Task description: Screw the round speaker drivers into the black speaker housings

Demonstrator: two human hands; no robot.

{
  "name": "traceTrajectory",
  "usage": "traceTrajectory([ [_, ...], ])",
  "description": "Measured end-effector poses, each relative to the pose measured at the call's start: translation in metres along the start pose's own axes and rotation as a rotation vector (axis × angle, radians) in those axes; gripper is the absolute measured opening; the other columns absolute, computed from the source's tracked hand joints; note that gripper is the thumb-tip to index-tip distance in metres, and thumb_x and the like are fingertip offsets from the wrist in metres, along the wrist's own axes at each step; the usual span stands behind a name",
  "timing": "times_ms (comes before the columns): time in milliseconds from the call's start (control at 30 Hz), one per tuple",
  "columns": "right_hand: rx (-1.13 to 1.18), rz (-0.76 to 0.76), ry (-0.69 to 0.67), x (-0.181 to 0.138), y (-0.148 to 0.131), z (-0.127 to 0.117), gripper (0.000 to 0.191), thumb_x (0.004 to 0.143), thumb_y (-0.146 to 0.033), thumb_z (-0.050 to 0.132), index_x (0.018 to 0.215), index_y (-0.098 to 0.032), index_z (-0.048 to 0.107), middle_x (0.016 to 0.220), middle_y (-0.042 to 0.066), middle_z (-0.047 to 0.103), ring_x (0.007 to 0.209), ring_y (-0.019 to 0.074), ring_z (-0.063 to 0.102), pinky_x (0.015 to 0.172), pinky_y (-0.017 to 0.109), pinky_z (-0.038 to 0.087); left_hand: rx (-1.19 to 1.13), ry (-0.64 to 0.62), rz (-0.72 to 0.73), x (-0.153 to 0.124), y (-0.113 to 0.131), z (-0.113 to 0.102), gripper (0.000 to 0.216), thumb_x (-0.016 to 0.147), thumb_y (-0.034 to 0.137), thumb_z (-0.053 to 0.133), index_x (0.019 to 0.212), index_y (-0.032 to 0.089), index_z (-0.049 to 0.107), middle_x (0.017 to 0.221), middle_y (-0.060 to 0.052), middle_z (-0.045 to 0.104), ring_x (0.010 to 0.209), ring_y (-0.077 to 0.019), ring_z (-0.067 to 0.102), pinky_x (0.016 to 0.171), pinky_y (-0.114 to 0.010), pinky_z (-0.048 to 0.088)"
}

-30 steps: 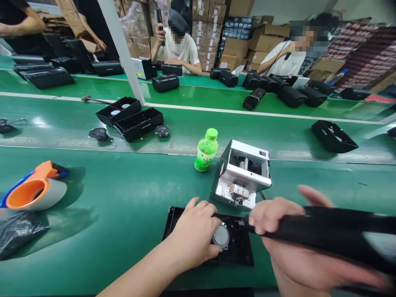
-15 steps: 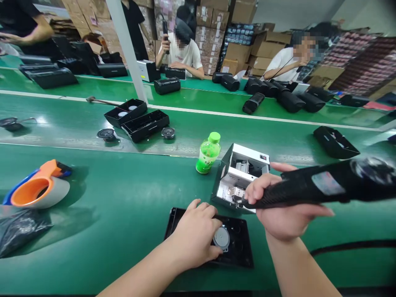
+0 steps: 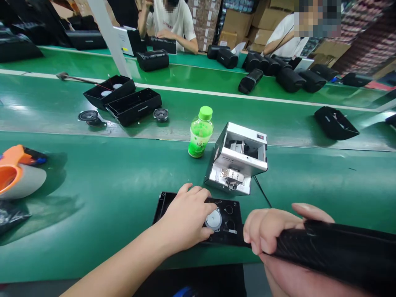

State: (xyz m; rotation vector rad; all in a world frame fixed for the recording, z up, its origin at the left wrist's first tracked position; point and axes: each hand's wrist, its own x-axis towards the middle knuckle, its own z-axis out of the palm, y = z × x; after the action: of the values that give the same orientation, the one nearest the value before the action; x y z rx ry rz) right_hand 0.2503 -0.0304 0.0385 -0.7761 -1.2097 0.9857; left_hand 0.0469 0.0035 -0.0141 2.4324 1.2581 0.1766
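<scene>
My left hand (image 3: 187, 216) lies over a black plastic speaker housing (image 3: 232, 212) on the green bench. Its thumb and fingers curl around a round, grey-backed speaker (image 3: 214, 219) seated in that housing. Closed around the black body of an electric screwdriver (image 3: 337, 251) is my right hand (image 3: 272, 233), at the housing's right end. The screwdriver points left; its tip is hidden by my fingers. Just behind the housing stands a white and black screw feeder (image 3: 244, 159) with an open top.
A green drink bottle (image 3: 201, 134) stands left of the feeder. An orange tape dispenser (image 3: 21, 173) sits at far left. Across the conveyor lie open black housings (image 3: 136, 107), loose speakers (image 3: 161, 115) and another housing (image 3: 335, 123). Two co-workers (image 3: 176, 24) sit opposite.
My right hand has brought the screwdriver down and toward me, away from the feeder to the housing's right end. My left hand keeps its hold on the speaker. The view has tilted down.
</scene>
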Motion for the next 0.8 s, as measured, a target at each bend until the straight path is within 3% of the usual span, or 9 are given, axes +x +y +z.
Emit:
traceTrajectory([
  [200, 0.109, 0.007, -0.021, -0.006, 0.02, -0.003, 0.056, 0.094, -0.076, 0.07, 0.134, -0.037, 0.076, 0.064, -0.001, 0.067, 0.046, 0.0219, 0.057, 0.046, 0.04, 0.054, 0.014, -0.017, -0.001, 0.0, 0.0, -0.002, 0.037, 0.087, 0.049, 0.089, 0.115, 0.027, 0.081, 0.126, -0.008, 0.073, 0.12, -0.0337, 0.067, 0.117, -0.057, 0.043],
  [433, 0.107, 0.033, -0.03, -0.008, 0.025, -0.006, 0.055, 0.091, -0.074, 0.076, 0.133, -0.039, 0.076, 0.066, -0.001, 0.068, 0.048, 0.023, 0.059, 0.048, 0.042, 0.055, 0.012, -0.031, -0.005, 0.004, 0.0, -0.004, 0.04, 0.085, 0.051, 0.09, 0.114, 0.025, 0.082, 0.129, -0.008, 0.072, 0.121, -0.0336, 0.067, 0.117, -0.056, 0.042],
  [600, 0.096, 0.001, -0.014, -0.01, 0.033, -0.005, 0.051, 0.096, -0.075, 0.069, 0.128, -0.036, 0.078, 0.065, -0.001, 0.068, 0.046, 0.0215, 0.057, 0.047, 0.041, 0.054, 0.003, -0.029, -0.007, 0.003, 0.001, -0.004, 0.041, 0.085, 0.051, 0.091, 0.116, 0.025, 0.082, 0.129, -0.007, 0.072, 0.121, -0.0334, 0.067, 0.118, -0.056, 0.042],
  [800, 0.058, -0.098, -0.118, -0.025, 0.032, 0.0, 0.024, 0.105, -0.043, 0.063, 0.12, -0.033, 0.08, 0.061, -0.004, 0.067, 0.047, 0.0182, 0.06, 0.049, 0.036, 0.055, -0.007, 0.008, -0.007, -0.005, 0.005, 0.0, 0.041, 0.086, 0.049, 0.091, 0.117, 0.025, 0.08, 0.134, -0.006, 0.072, 0.125, -0.0323, 0.066, 0.126, -0.056, 0.037],
])
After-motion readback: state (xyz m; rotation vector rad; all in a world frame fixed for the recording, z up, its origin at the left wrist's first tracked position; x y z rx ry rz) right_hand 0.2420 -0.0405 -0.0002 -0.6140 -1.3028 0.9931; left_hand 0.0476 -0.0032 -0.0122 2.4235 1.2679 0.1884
